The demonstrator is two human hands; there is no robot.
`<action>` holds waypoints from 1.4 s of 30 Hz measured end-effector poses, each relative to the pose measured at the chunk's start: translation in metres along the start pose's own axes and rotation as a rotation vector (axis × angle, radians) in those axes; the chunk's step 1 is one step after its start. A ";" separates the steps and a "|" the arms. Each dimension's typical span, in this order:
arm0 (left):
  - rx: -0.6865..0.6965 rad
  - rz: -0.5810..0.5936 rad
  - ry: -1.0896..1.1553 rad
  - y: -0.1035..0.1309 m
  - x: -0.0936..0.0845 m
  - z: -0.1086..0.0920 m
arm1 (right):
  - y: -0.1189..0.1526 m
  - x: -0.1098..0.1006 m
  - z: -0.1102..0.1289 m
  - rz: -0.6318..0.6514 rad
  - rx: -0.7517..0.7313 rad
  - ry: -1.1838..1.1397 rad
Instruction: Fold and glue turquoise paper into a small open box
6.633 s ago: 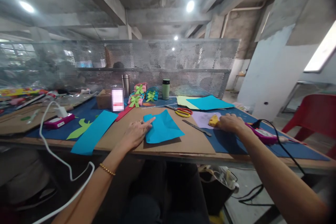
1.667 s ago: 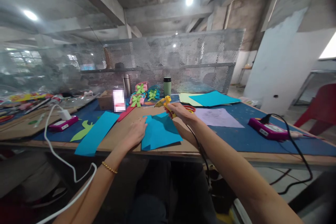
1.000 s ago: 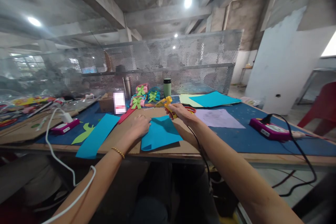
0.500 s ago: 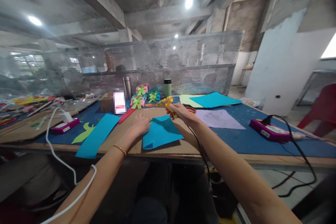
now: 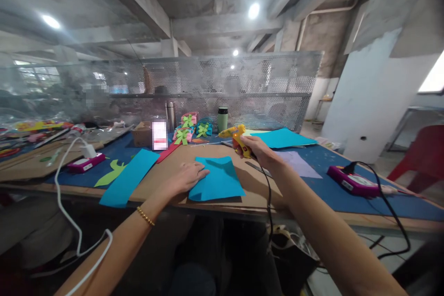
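My left hand (image 5: 189,176) lies with fingers stretched over the left edge of a blue sheet (image 5: 220,179), which rests on brown cardboard (image 5: 152,184). In my right hand (image 5: 255,147) is a yellow glue gun (image 5: 239,138), held above the cardboard with its nozzle pointing left. A black cord hangs from the gun. Under my right wrist lies a grey blade-like tool (image 5: 256,168), partly hidden by the cord. A long blue strip (image 5: 132,178) lies left of my left hand, beside a green cut-out piece (image 5: 110,173).
Bow-decorated pieces (image 5: 182,136), a green bottle (image 5: 223,119) and a steel flask (image 5: 170,115) stand at the back. Purple power strips are at left (image 5: 86,163) and right (image 5: 353,181). A lilac sheet (image 5: 301,164) and blue sheets (image 5: 284,138) lie right.
The glue gun and my right hand have moved right. My left hand has flattened and its fingers have spread on the sheet. The blue sheet has turned slightly.
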State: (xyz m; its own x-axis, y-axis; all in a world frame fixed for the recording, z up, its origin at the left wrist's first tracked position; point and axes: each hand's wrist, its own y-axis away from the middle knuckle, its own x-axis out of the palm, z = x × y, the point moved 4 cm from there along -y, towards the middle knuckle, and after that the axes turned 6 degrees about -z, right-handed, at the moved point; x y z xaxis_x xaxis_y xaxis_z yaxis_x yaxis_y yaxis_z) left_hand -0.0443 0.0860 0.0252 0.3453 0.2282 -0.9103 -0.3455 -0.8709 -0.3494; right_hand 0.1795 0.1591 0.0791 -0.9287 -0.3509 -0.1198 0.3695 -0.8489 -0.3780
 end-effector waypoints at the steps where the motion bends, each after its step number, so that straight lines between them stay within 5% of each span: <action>1: -0.009 0.001 0.000 0.003 0.001 0.001 | 0.005 -0.006 0.003 0.006 -0.002 0.001; 6: -0.074 -0.046 0.024 0.013 0.012 0.008 | 0.028 -0.051 0.000 -0.156 0.054 0.137; 11: -0.060 -0.197 0.095 0.016 0.030 0.028 | 0.049 -0.111 -0.004 -0.308 0.113 0.808; 15: -0.042 -0.270 0.131 0.011 0.044 0.044 | 0.071 -0.148 0.001 -0.388 0.162 1.084; 21: -0.054 -0.272 0.126 0.011 0.044 0.045 | 0.088 -0.153 -0.013 -0.333 0.164 1.421; 30: -0.047 -0.237 0.093 0.018 0.028 0.026 | 0.067 -0.161 -0.038 -0.144 0.166 1.612; 35: -0.040 -0.266 0.093 0.018 0.028 0.025 | 0.066 -0.133 -0.024 -0.152 0.083 1.669; 38: -0.028 -0.256 0.073 0.017 0.028 0.025 | 0.055 -0.078 -0.014 -0.129 -0.060 1.493; 42: -0.019 -0.236 0.059 0.017 0.028 0.022 | 0.034 -0.010 -0.024 0.006 0.054 1.201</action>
State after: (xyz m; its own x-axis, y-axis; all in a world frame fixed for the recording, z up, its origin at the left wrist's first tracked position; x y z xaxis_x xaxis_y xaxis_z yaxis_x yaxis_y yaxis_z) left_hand -0.0601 0.0875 -0.0111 0.4650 0.4009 -0.7893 -0.2333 -0.8046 -0.5461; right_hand 0.2002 0.1431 0.0457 -0.3519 0.2134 -0.9114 0.3482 -0.8740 -0.3391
